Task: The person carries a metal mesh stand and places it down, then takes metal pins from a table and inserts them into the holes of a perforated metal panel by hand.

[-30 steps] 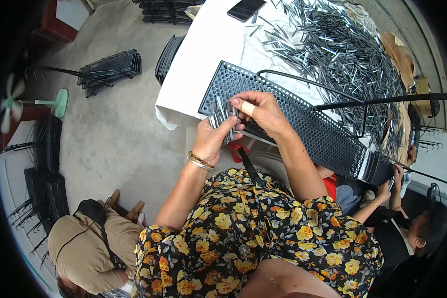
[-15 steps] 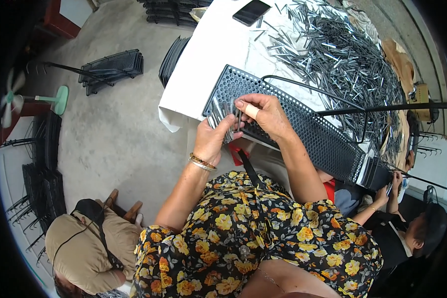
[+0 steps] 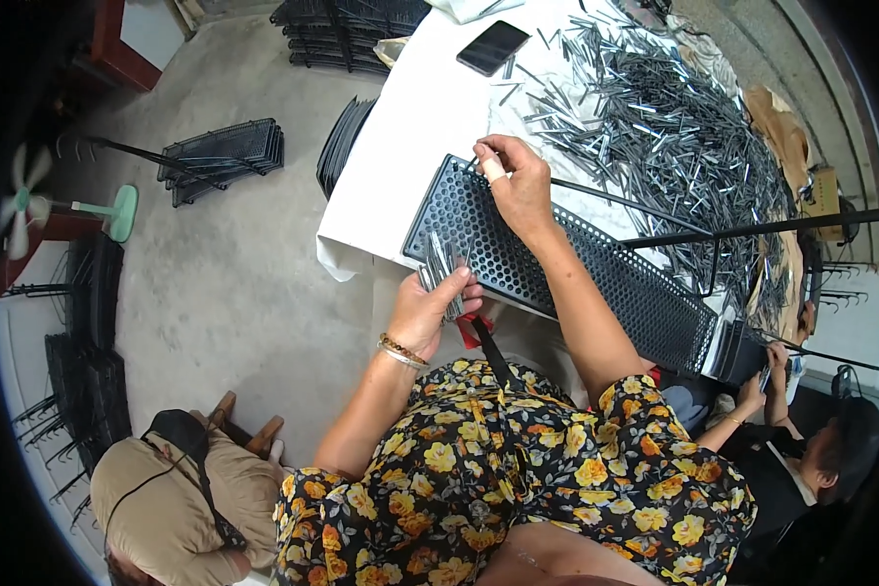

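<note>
A white-covered table (image 3: 386, 161) stands on the concrete floor (image 3: 234, 264), a heap of dark metal strips (image 3: 674, 146) on its far right. The right hand (image 3: 521, 190) has moved off the bundle to the far left corner of the black perforated tray (image 3: 645, 308), thumb and fingertips pinched on what looks like a slim strip (image 3: 472, 164). The left hand (image 3: 425, 308) stays clamped round the bundle of metal strips (image 3: 440, 264) at the tray's near left edge. A black rod (image 3: 772, 224) crosses before the heap; a phone (image 3: 493, 47) lies beyond.
</note>
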Action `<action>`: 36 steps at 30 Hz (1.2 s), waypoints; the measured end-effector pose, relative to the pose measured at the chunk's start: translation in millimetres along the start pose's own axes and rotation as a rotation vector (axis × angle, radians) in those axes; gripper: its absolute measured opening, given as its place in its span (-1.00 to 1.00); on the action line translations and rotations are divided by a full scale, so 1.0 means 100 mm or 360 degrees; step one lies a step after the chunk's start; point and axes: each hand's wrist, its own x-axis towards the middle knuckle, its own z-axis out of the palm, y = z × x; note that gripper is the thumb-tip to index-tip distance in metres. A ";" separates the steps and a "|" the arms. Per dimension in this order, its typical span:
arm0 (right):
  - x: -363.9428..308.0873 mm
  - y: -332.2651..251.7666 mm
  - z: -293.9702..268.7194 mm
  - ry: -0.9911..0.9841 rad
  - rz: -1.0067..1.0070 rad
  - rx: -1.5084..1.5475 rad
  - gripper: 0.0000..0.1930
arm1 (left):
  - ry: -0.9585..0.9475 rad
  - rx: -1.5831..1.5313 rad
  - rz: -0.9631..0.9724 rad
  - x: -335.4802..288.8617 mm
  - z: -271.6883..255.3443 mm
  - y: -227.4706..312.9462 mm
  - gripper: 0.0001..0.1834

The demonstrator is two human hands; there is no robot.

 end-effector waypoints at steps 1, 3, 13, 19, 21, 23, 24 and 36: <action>0.00 0.00 0.02 0.0013 0.0013 0.0027 -0.84 | 0.0008 0.0008 -0.0012 0.00 0.00 0.01 -0.77; 0.01 0.05 0.04 0.0009 -0.0031 -0.0009 -0.85 | -0.0031 0.0016 -0.0027 0.02 -0.01 0.02 -0.76; -0.04 0.08 0.08 -0.0023 -0.0224 -0.0257 -0.83 | -0.0118 0.0036 -0.0099 0.11 -0.08 0.02 -0.73; -0.03 0.09 0.09 -0.0117 -0.0245 -0.0372 -0.82 | -0.0144 0.0060 -0.0107 0.13 -0.10 0.03 -0.73; -0.02 0.06 0.10 -0.0136 -0.0240 -0.0382 -0.82 | -0.0151 0.0055 -0.0107 0.13 -0.10 0.04 -0.73; -0.01 0.05 0.13 -0.0155 -0.0237 -0.0391 -0.83 | -0.0158 0.0050 -0.0106 0.13 -0.11 0.04 -0.73; -0.01 0.05 0.14 -0.0154 -0.0237 -0.0424 -0.84 | -0.0161 0.0045 -0.0109 0.13 -0.12 0.03 -0.73; -0.01 0.05 0.13 -0.0216 -0.0294 -0.0662 -0.81 | -0.0161 0.0081 -0.0089 0.14 -0.16 0.05 -0.70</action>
